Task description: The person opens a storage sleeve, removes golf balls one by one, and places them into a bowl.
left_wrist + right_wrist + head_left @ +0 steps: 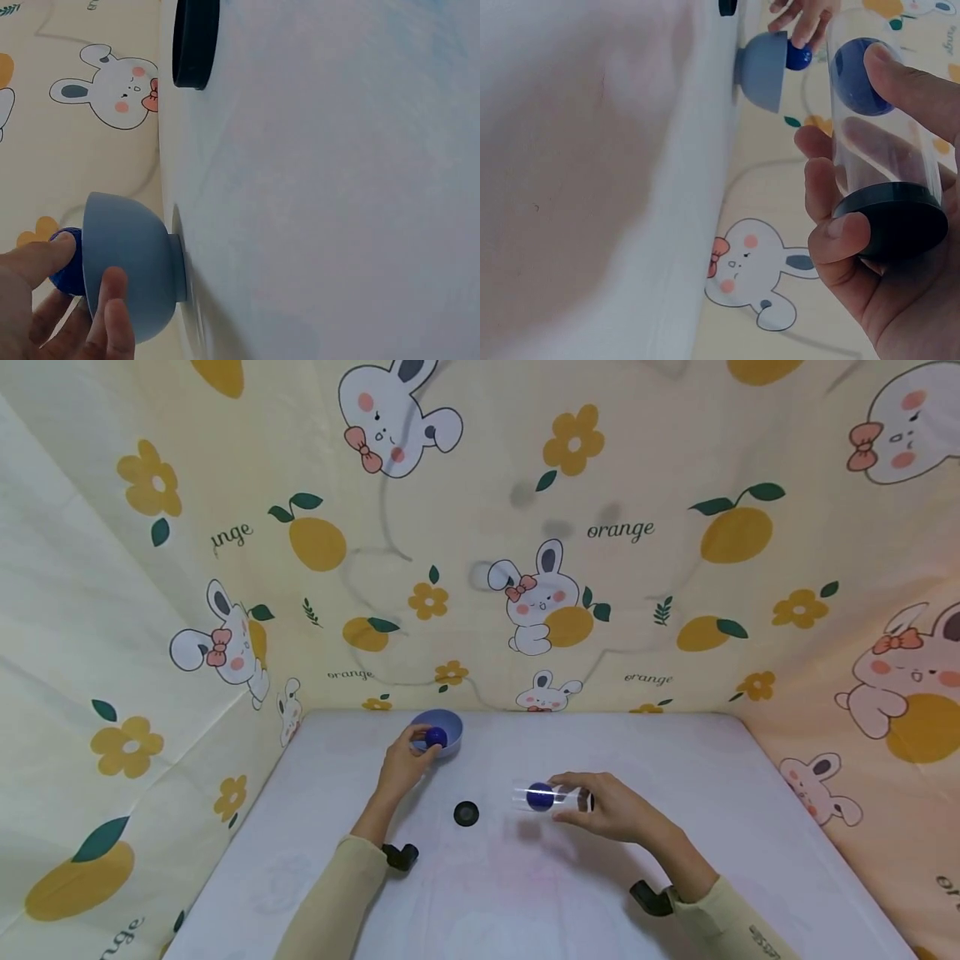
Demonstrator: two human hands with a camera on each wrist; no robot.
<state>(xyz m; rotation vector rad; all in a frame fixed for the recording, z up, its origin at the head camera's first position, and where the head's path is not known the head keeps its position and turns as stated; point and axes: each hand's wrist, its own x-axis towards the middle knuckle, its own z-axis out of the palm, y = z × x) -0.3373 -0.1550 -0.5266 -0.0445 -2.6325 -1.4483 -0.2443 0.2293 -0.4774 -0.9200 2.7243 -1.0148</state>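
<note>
At the rim of a blue bowl [452,727], my left hand [405,762] pinches a dark blue ball [436,737] between thumb and fingers. The left wrist view shows the ball [69,262] partly above the bowl's [131,259] rim, with some fingers along the bowl's outer side. Over the table my right hand [611,806] grips a clear tube [525,795] lying nearly level. Inside the tube is another blue ball [540,797]. The tube's black cap [892,217] closes the end by my palm; my right thumb [904,82] lies along the wall beside the ball.
A round black lid [466,813] lies on the white table [480,893] between my hands. Behind and to the sides hangs a patterned cloth [465,510] with rabbits and oranges. Black wrist cameras [651,899] sit at my sleeves.
</note>
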